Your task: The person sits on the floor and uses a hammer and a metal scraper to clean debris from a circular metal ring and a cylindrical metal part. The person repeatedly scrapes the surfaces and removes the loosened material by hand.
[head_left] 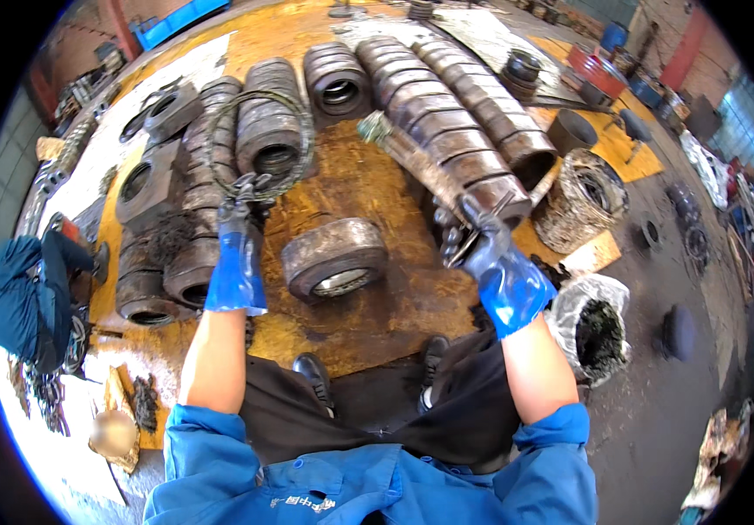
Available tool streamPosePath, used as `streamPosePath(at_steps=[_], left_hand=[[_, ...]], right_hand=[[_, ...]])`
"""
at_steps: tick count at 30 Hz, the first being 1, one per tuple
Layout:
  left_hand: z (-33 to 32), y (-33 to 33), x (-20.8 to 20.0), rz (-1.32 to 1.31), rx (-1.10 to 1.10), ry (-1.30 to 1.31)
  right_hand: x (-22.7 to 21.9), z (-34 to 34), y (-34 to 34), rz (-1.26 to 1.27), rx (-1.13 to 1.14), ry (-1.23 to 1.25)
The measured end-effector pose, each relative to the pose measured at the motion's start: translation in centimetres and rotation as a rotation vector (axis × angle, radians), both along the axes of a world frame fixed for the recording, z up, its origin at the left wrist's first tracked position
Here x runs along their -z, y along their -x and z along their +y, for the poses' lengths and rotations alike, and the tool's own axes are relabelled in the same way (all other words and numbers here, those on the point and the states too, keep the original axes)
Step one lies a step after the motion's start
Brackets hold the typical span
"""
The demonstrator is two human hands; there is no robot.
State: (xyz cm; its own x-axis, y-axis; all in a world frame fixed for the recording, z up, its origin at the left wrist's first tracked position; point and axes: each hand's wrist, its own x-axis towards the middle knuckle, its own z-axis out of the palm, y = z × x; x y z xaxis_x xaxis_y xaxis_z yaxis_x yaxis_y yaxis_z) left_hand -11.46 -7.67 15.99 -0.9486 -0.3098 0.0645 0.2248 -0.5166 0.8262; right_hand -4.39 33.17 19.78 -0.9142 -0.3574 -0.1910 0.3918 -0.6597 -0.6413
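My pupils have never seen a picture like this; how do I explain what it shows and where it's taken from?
There is no robot: these are a person's own hands in soiled blue gloves. The picture comes from a wide camera worn on the head, looking down, so straight edges bend and the forearms enter from below. The left hand holds a thin, dark loop, perhaps cable; the right hand grips a dirty stick with a greenish tip. On the stained yellow floor lie rows of dark rings, with a single ring apart from them.

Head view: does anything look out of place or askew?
One metal ring sits alone on the stained yellow board, out of line with the rows of similar rings, so it looks misplaced.
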Motion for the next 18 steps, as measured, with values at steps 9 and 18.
streamPosePath(at_steps=[9, 18], left_hand=[[-3.5, 0.9, 4.2, -0.001, 0.262, -0.108], [-7.4, -0.6, 6.0, -0.062, 0.309, -0.091]], right_hand=[[0.9, 26.1, -8.9, -0.042, 0.563, -0.255], [12.7, 33.5, -29.6, -0.574, 0.876, -1.112]])
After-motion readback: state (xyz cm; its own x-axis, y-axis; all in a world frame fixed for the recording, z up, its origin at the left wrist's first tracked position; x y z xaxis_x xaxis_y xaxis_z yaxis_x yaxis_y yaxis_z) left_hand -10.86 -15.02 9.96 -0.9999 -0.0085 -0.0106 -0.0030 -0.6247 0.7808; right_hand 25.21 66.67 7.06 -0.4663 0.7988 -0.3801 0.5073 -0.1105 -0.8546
